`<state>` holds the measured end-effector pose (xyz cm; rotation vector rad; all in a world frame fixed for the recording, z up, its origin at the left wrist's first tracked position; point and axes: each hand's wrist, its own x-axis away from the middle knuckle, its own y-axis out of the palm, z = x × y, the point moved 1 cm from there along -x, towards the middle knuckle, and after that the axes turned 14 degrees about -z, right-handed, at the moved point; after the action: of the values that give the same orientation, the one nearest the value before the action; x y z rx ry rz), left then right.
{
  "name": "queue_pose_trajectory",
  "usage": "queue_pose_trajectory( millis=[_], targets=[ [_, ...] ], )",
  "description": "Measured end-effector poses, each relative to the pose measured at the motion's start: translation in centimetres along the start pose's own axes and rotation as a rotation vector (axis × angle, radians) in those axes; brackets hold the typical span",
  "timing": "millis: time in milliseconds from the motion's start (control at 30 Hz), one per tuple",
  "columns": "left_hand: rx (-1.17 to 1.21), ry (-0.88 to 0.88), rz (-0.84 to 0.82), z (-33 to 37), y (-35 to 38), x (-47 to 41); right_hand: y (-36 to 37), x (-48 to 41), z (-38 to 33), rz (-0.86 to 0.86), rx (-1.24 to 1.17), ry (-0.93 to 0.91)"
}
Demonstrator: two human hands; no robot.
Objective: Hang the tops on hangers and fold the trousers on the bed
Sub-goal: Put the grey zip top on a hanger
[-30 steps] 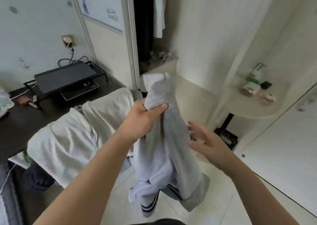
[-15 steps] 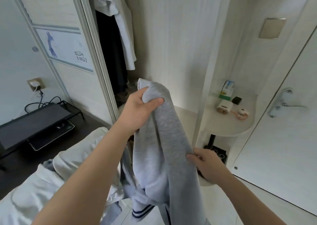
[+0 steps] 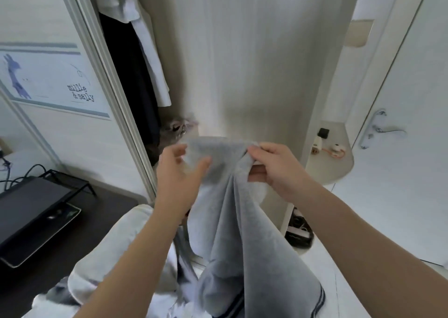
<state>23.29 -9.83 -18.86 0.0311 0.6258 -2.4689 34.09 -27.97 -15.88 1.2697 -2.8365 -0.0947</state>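
Observation:
A light grey garment (image 3: 232, 232) with dark stripes at its hem hangs in front of me, held up by its top edge. My left hand (image 3: 179, 174) holds the left part of that edge, thumb in front and fingers behind the cloth. My right hand (image 3: 274, 167) pinches the bunched fabric at the right of the edge. The rest of the garment drapes down between my forearms. No hanger is in view.
An open wardrobe (image 3: 135, 80) at the upper left holds a white top (image 3: 145, 33) and dark clothes. White garments (image 3: 116, 252) lie heaped at the lower left. A dark desk with a black stand (image 3: 36, 211) is on the left. A rounded shelf (image 3: 334, 157) and a door (image 3: 412, 123) are on the right.
The view tilted up. My right hand rose from the garment's side to its top edge and took hold beside my left hand, and the edge is now spread between both hands.

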Motion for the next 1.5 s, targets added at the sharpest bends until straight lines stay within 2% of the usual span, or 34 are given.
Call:
queue_pose_trajectory(
  millis=[33,67,133,167,200,267,367,500,567,633,767,800,867,1000,1100,1133,1200,1300,1400,1467,1500],
  targets=[
    [0.050,0.013,-0.024,-0.5,0.3,1.5,0.8,-0.6,-0.8,0.008,-0.054,-0.016],
    [0.085,0.017,-0.125,-0.5,0.9,3.0,1.7,-1.2,-1.5,0.009,-0.102,-0.029],
    [0.071,-0.027,-0.441,-0.5,2.4,5.1,3.4,-2.2,-2.9,-0.009,-0.160,-0.046],
    [0.043,-0.045,-0.519,-1.1,3.1,5.1,4.2,-2.7,-3.5,-0.012,-0.175,-0.058],
    [0.023,-0.050,-0.513,-1.7,3.8,4.7,4.8,-3.1,-4.1,-0.004,-0.190,-0.074],
    [0.017,-0.045,-0.372,-2.3,4.1,3.3,5.7,-3.8,-4.9,0.033,-0.235,-0.112],
    [0.197,0.006,-0.233,-2.1,2.8,1.8,5.4,-3.6,-4.5,0.088,-0.245,-0.125],
    [0.349,0.092,-0.145,-0.6,0.5,-0.8,4.7,0.1,-0.2,0.030,0.127,-0.009],
    [0.461,0.058,-0.106,0.1,0.2,-2.3,5.6,2.2,3.9,-0.042,0.317,0.088],
    [0.541,0.013,-0.142,0.5,0.4,-3.5,7.1,3.3,8.1,-0.078,0.456,0.208],
    [0.574,-0.027,-0.184,0.4,1.2,-5.2,6.2,2.0,10.1,0.155,0.721,0.357],
    [0.553,-0.038,-0.184,-0.2,1.1,-5.7,5.4,1.4,9.5,0.211,0.680,0.361],
    [0.480,-0.055,-0.270,-1.3,0.5,-6.2,4.1,0.5,7.3,0.309,0.408,0.280],
    [0.371,-0.009,-0.635,-2.6,-1.6,-2.5,3.4,-1.8,2.2,0.345,-0.142,0.130],
    [0.406,0.038,-0.918,-4.3,-2.7,0.7,3.7,-3.7,-0.2,0.282,-0.222,0.111],
    [0.405,0.046,-0.947,-5.0,-2.8,1.1,4.0,-4.1,-0.5,0.254,-0.217,0.123],
    [0.308,0.051,-0.873,-5.6,-2.7,1.3,4.7,-4.6,-0.7,0.220,-0.244,0.168],
    [0.146,0.025,-0.627,-5.6,-2.1,0.7,4.9,-4.8,-0.7,0.195,-0.256,0.215],
    [0.099,0.038,-0.482,-4.5,-2.3,-1.2,3.8,-4.4,-0.5,0.214,-0.263,0.198],
    [0.045,0.088,-0.437,-2.8,-2.9,-2.8,3.1,-3.5,-0.5,0.206,-0.152,0.158],
    [0.020,0.090,-0.435,-1.8,-3.2,-3.5,3.0,-2.9,-0.6,0.237,-0.002,0.154]
  ],
)
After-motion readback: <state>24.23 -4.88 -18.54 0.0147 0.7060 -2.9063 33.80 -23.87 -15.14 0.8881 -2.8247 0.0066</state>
